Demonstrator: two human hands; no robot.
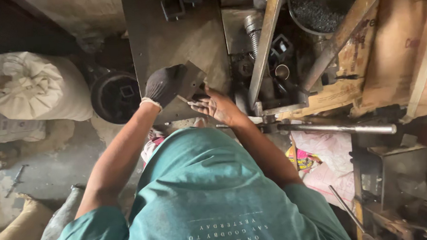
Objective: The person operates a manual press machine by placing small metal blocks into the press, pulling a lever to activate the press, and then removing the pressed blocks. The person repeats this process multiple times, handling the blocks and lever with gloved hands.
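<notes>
Plate [192,80], small grey metal, on the steel bench [171,40]: your gloved left hand [163,86] grips its left edge, your bare right hand [217,107] lies open-fingered just near of it.

A grey steel desk [171,40] carried two square tube pieces [173,6] and a flat plate [192,80].
</notes>
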